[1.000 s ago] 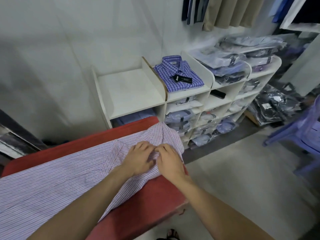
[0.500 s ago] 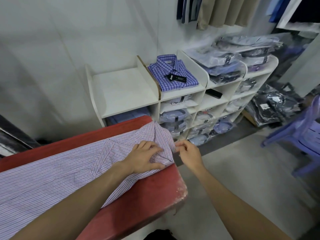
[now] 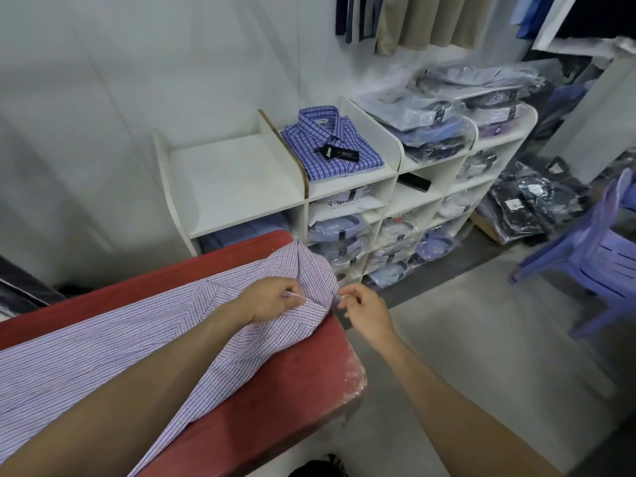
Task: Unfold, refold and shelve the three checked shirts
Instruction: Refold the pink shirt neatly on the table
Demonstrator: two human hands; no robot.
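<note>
A pink-and-white checked shirt point(image 3: 113, 342) lies spread along the red table point(image 3: 275, 407), its collar end at the table's far right corner. My left hand point(image 3: 272, 297) presses down and pinches the fabric near the collar. My right hand point(image 3: 364, 304) hovers just past the table edge, its fingertips pinching the collar's outer edge. A folded blue checked shirt point(image 3: 330, 142) with a black tag rests on top of the white shelf unit point(image 3: 227, 180), in the second bay from the left.
The shelf unit's left top bay holds nothing; lower cubbies and the right bays hold several bagged shirts point(image 3: 426, 115). More bagged clothes point(image 3: 530, 201) lie on the floor. A purple plastic chair point(image 3: 592, 256) stands at right. Garments hang above.
My right hand slid off the shirt to the right, past the table edge, and now pinches the collar edge. My left hand stays pressed near the collar.
</note>
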